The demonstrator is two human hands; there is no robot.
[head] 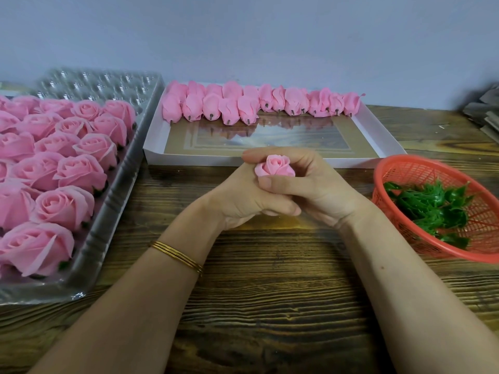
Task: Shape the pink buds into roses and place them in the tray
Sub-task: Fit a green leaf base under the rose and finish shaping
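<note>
- Dark wood-grain table [270, 306] runs under everything, with a plain grey-blue wall [243, 36] at the far side.
- Your left hand [237, 201] and right hand [318, 190] meet at the middle of the table, raised a little above it, pressed together.
- Both hands grip one pink bud [275, 167]. It sits between them at their far side, petals up, only its top showing.
- Your right forefinger curls over the far side of the bud and your right thumb presses its near side. Your left hand cups it from the left, thumb tucked under your right hand.
- Thin gold bangles [176, 255] ring your left wrist.
- At the left lies the clear plastic tray [108, 238], its near and middle part packed with opened pink roses [64, 206] in rows; bare cups [102, 82] show at its far end.
- Just right of the tray, beyond your hands, lies a shallow white box [243, 159]. A line of closed pink buds [243, 103] lies along its far wall, stem ends pointing near. Its glossy floor mirrors them.
- At the right, near your right forearm, stands a red mesh basket [405, 168] holding green leaves [432, 209].
- Far right, at the frame edge, lies a grey pile [483, 112], too blurred to make out.
</note>
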